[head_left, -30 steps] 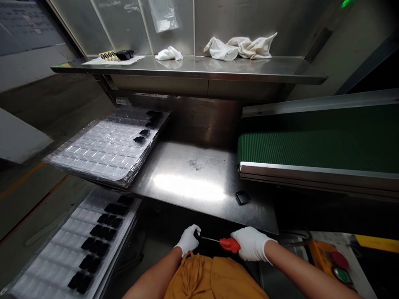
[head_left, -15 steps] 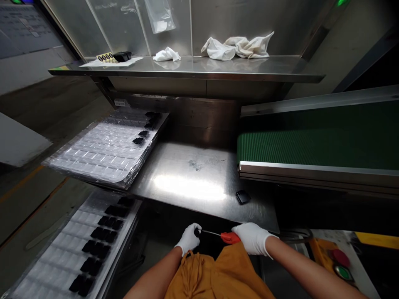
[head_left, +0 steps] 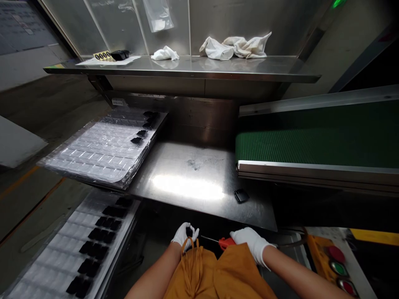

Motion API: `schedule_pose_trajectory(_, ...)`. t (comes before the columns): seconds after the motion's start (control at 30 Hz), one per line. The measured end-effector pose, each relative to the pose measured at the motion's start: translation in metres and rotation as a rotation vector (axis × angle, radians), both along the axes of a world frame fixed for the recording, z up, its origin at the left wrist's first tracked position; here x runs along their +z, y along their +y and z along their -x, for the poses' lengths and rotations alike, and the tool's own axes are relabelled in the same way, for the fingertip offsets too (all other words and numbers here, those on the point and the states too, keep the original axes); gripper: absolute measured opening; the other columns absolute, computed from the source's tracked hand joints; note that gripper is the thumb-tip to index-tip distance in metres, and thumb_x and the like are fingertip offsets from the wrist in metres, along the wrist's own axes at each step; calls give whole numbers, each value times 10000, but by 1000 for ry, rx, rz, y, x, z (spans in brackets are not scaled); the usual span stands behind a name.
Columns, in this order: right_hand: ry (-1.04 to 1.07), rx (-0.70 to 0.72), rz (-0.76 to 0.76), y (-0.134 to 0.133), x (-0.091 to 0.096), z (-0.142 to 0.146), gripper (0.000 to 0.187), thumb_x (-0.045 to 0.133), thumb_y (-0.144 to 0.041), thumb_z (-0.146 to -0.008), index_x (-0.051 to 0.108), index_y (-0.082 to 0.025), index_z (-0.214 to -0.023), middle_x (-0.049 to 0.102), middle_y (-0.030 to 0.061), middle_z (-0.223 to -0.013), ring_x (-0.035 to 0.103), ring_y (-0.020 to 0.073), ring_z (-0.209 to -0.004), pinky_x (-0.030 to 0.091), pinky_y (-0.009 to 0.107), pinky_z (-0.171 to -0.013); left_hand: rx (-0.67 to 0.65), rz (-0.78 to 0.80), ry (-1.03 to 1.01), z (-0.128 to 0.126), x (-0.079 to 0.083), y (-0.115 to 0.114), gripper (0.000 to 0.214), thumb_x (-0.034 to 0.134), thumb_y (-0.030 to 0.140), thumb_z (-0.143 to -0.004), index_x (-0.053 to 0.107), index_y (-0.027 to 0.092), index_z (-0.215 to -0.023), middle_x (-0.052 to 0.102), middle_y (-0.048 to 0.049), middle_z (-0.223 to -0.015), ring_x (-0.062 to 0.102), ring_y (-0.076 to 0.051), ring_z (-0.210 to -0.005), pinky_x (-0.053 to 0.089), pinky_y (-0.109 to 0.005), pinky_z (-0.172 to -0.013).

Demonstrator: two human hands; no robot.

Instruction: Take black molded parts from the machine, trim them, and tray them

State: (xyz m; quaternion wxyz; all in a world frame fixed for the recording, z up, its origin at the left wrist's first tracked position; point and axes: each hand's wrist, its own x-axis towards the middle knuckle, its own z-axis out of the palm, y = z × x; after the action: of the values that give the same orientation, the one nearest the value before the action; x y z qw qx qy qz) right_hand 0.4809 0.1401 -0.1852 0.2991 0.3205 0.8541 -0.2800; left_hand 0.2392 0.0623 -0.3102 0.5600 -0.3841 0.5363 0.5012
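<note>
My left hand (head_left: 185, 236), in a white glove, is curled in front of the apron with a small black part (head_left: 188, 229) between thumb and fingers, mostly hidden. My right hand (head_left: 253, 242), also gloved in white, is wrapped round the red handle of a tool (head_left: 226, 243). A thin metal shaft (head_left: 209, 238) sticks out of that handle toward my left hand, its tip apart from the fingers. Beyond my right hand, near the front edge of the steel table (head_left: 177, 162), lies a black plastic piece (head_left: 241, 195).
Clear plastic trays (head_left: 93, 145) with black pieces lie stacked at left; lower trays (head_left: 62, 245) hold several more. A green conveyor (head_left: 318, 137) stands at right, above a yellow button box (head_left: 321, 253). White cloths (head_left: 218, 49) rest on the shelf (head_left: 187, 74).
My left hand has drawn left, away from the tool's shaft, and turned so that the black part shows less. The tool has shifted slightly down and left with my right hand.
</note>
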Motion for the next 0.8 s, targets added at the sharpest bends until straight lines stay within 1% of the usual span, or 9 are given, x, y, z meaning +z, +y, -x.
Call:
schedule_pose_trajectory(0.07, -7, -14, 22, 3, -1, -1, 385, 552, -457, -761, 687, -151, -952, 735, 181, -908, 699, 379, -843, 472, 408, -680, 21, -5, -7, -2, 1, 0, 173, 579, 74, -818, 459, 198, -834, 490, 34, -771, 529, -62, -549, 622, -393, -709)
schedule_pose_trajectory(0.13, -2, -25, 38, 6, -1, -2, 437, 568, -531, -746, 690, -167, -954, 736, 167, -913, 697, 366, -848, 467, 393, -681, 33, -24, -5, -3, 3, -1, 164, 575, 72, -825, 471, 197, -842, 497, 36, -781, 533, -56, -559, 618, -385, -735)
schedule_pose_trajectory(0.2, -3, -34, 45, 8, 0, -2, 483, 575, -579, -735, 693, -167, -958, 733, 172, -917, 693, 371, -849, 464, 396, -683, 36, -35, -9, -3, 7, -1, 151, 572, 78, -834, 479, 196, -844, 495, 36, -781, 531, -53, -559, 616, -376, -742)
schedule_pose_trajectory(0.27, -4, -36, 52, 8, 1, -1, 487, 578, -582, -734, 695, -166, -961, 733, 176, -919, 692, 379, -852, 465, 402, -684, 35, -36, -19, -4, 10, -1, 145, 578, 88, -837, 481, 195, -846, 493, 33, -780, 530, -56, -559, 615, -369, -736)
schedule_pose_trajectory(0.4, -11, -23, 57, 7, 3, 1, 426, 565, -514, -756, 699, -165, -960, 734, 177, -922, 694, 379, -858, 465, 405, -689, 43, -39, -21, -4, 14, -2, 151, 577, 88, -841, 480, 201, -867, 496, 33, -794, 541, -55, -564, 612, -367, -743)
schedule_pose_trajectory(0.57, -29, -9, 45, 5, 3, 1, 411, 574, -495, -745, 702, -150, -928, 733, 187, -907, 695, 390, -853, 468, 409, -685, 41, -60, -49, -2, 11, -3, 148, 594, 100, -833, 490, 193, -885, 515, 32, -778, 565, -65, -571, 611, -366, -750)
schedule_pose_trajectory(0.7, -40, -19, -4, 2, 5, -1, 279, 592, -314, -710, 697, -151, -910, 732, 174, -895, 696, 382, -842, 462, 399, -683, 2, -79, -84, 0, 12, -4, 124, 605, 122, -825, 496, 173, -854, 522, 24, -709, 588, -93, -569, 611, -328, -707)
schedule_pose_trajectory(0.8, -29, -31, -29, 3, 8, -1, 262, 561, -251, -712, 690, -165, -923, 732, 157, -902, 696, 367, -847, 454, 384, -682, -47, -139, -78, -2, 18, -6, 100, 595, 100, -809, 525, 167, -836, 557, 15, -698, 617, -113, -592, 605, -371, -760)
